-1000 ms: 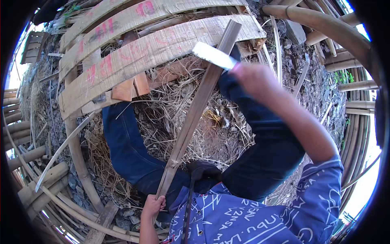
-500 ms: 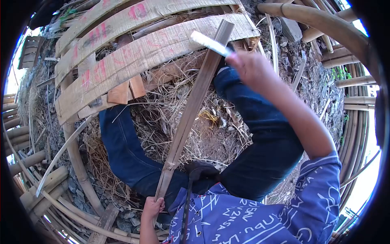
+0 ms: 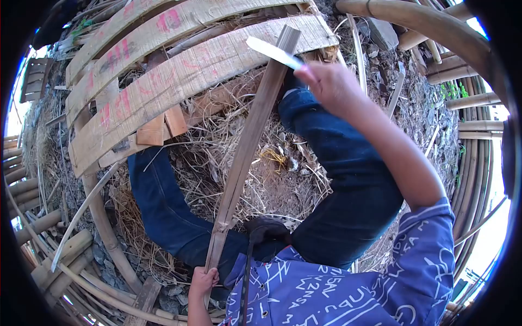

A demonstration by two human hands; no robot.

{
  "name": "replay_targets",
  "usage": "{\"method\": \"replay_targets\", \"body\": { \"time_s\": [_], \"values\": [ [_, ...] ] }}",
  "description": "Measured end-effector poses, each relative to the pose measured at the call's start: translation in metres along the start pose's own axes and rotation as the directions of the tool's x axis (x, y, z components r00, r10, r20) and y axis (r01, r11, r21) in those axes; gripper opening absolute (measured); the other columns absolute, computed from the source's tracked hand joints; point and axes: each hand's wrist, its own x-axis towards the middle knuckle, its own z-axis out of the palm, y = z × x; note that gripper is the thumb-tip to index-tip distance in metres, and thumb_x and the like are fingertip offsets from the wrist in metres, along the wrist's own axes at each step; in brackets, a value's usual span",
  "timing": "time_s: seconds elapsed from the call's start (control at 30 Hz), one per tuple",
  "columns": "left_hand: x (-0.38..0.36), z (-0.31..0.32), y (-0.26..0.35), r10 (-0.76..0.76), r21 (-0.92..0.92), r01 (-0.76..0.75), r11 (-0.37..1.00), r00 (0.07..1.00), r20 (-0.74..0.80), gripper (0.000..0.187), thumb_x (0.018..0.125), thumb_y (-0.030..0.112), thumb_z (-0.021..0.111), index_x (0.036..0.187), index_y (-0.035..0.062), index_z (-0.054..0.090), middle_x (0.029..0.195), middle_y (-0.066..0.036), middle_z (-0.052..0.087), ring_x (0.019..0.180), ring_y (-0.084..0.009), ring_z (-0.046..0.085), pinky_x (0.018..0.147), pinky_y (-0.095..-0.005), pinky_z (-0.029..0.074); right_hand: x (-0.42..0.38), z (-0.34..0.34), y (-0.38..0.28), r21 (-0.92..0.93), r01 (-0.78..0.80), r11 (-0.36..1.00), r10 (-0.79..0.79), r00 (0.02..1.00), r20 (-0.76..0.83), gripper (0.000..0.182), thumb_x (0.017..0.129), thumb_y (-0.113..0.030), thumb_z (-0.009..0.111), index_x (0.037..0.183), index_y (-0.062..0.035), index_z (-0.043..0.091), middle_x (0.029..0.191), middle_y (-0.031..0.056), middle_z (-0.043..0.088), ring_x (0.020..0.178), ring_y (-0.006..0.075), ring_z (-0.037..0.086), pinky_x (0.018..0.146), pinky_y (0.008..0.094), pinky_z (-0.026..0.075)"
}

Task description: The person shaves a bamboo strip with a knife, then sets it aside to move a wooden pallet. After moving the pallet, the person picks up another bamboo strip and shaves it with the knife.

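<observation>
A long split bamboo strip (image 3: 244, 144) slants between my legs, its far end over the front plank of a wooden pallet (image 3: 206, 62). My left hand (image 3: 205, 279) is wrapped round its near end, close to my left thigh. In my right hand (image 3: 329, 87) is a knife, closed fingers round its handle. The bright knife blade (image 3: 272, 52) points left and crosses over the strip near its far end. The knife handle is mostly hidden by my fingers.
Straw and shavings (image 3: 212, 157) cover the ground between my legs. A small wood block (image 3: 150, 132) lies by the pallet's front edge. Thick bamboo poles (image 3: 418, 27) stand at the upper right, and more bamboo pieces (image 3: 70, 255) lie at the lower left.
The view has shifted slightly, moving the whole scene a little to the left. My right hand and the knife stay by the strip's far end; my left hand keeps its hold.
</observation>
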Motion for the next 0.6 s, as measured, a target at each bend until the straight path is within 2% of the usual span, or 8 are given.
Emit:
{"method": "replay_targets", "body": {
  "time_s": [0.03,0.13,0.2,0.3,0.37,0.4,0.53,0.6],
  "values": [
    [-0.001,0.001,0.0,0.005,-0.004,-0.005,1.0,1.0,0.001,0.041,0.093,0.021,0.057,0.059,0.0017,0.048,0.052,-0.002,0.045,0.044,-0.0101,0.043,0.041,-0.0249,0.033,0.007,-0.002,0.01,0.056,-0.131,0.99,0.134,0.989,-0.058,0.054,0.097,-0.047,0.039,0.075,-0.003,0.062,0.066,0.0214,0.06,0.066,0.0407,0.06,0.061,0.0473,0.048],
    [-0.001,-0.001,-0.001,-0.018,-0.008,0.018,1.0,1.0,0.003,0.041,0.093,0.021,0.058,0.059,0.0017,0.048,0.052,-0.002,0.045,0.044,-0.0101,0.043,0.041,-0.0248,0.033,0.009,0.001,0.014,0.045,-0.137,0.989,0.141,0.986,-0.094,0.054,0.097,-0.047,0.039,0.076,-0.0033,0.062,0.068,0.0214,0.06,0.067,0.0412,0.06,0.062,0.0476,0.048],
    [0.001,0.0,0.002,-0.009,-0.001,0.009,1.0,1.0,0.008,0.041,0.093,0.022,0.058,0.059,0.0016,0.048,0.052,-0.002,0.045,0.044,-0.0101,0.043,0.041,-0.0248,0.033,0.002,0.003,0.012,-0.032,-0.045,0.998,0.044,0.998,-0.034,0.054,0.097,-0.047,0.038,0.076,-0.0026,0.062,0.068,0.0218,0.06,0.068,0.0411,0.06,0.062,0.0478,0.048],
    [-0.003,-0.002,0.001,-0.03,0.007,0.03,1.0,1.0,0.009,0.041,0.093,0.023,0.057,0.059,0.0013,0.049,0.052,-0.003,0.046,0.043,-0.0103,0.043,0.041,-0.0247,0.034,0.01,0.009,0.042,0.042,-0.118,0.992,0.124,0.978,-0.166,0.053,0.097,-0.045,0.039,0.072,-0.0035,0.061,0.065,0.0207,0.06,0.065,0.0397,0.061,0.06,0.0484,0.048],
    [0.003,-0.002,0.0,-0.047,0.004,0.047,0.999,0.999,0.008,0.042,0.093,0.024,0.057,0.059,0.0011,0.049,0.051,-0.003,0.046,0.043,-0.0104,0.044,0.041,-0.0246,0.035,-0.011,0.005,0.011,-0.059,-0.027,0.998,0.025,0.999,-0.036,0.053,0.097,-0.043,0.04,0.069,-0.0032,0.059,0.064,0.02,0.059,0.061,0.0399,0.059,0.057,0.0482,0.047],
    [0.004,-0.005,-0.004,-0.053,0.01,0.053,0.999,0.999,0.004,0.042,0.093,0.024,0.057,0.059,0.001,0.049,0.051,-0.004,0.047,0.043,-0.0105,0.044,0.04,-0.0245,0.035,-0.007,0.007,0.015,-0.063,-0.071,0.995,0.065,0.994,-0.088,0.053,0.097,-0.042,0.041,0.066,-0.0024,0.058,0.062,0.0199,0.058,0.058,0.0408,0.058,0.055,0.0481,0.046],
    [0.001,-0.008,-0.007,-0.03,-0.002,0.03,1.0,0.999,0.027,0.041,0.093,0.023,0.056,0.059,0.0007,0.05,0.051,-0.004,0.049,0.043,-0.0107,0.045,0.04,-0.0246,0.035,-0.008,-0.003,0.01,0.043,-0.134,0.99,0.137,0.987,-0.085,0.056,0.097,-0.044,0.042,0.067,0.0002,0.059,0.063,0.0225,0.058,0.064,0.0417,0.058,0.06,0.0483,0.045],
    [0.0,-0.005,-0.006,-0.026,-0.005,0.026,1.0,0.999,0.019,0.041,0.093,0.023,0.056,0.059,0.0007,0.051,0.052,-0.004,0.049,0.043,-0.0107,0.045,0.04,-0.0246,0.036,-0.011,-0.011,0.013,0.163,-0.248,0.955,0.268,0.957,-0.112,0.058,0.096,-0.045,0.043,0.067,0.0032,0.057,0.058,0.0203,0.054,0.057,0.0354,0.056,0.059,0.0451,0.043]
  ]
}}
